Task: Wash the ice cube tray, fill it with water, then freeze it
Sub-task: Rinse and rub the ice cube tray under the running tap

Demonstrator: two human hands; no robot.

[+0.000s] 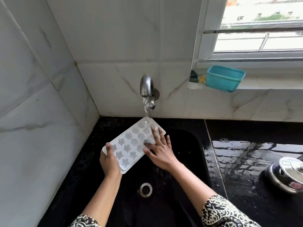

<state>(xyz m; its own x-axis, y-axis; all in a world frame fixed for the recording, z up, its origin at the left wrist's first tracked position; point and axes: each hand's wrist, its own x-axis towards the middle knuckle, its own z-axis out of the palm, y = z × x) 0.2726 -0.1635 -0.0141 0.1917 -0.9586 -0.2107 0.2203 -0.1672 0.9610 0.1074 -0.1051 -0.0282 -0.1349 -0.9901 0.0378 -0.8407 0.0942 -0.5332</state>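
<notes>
My left grip (109,161) pinches the white plastic star-celled ice tray (129,141), tilted so tap water (145,105) drains; right grip (161,151), spread, rubs it.

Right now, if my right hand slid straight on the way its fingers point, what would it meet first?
Probably the water stream falling from the tap onto the far end of the ice cube tray. The right hand lies flat on it, fingers aimed there, though depth is unclear.

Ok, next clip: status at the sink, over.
Left hand grips near end of ice cube tray; right hand flat on its cells. Tray over black sink, far corner under running tap. Nothing in the way.
</notes>
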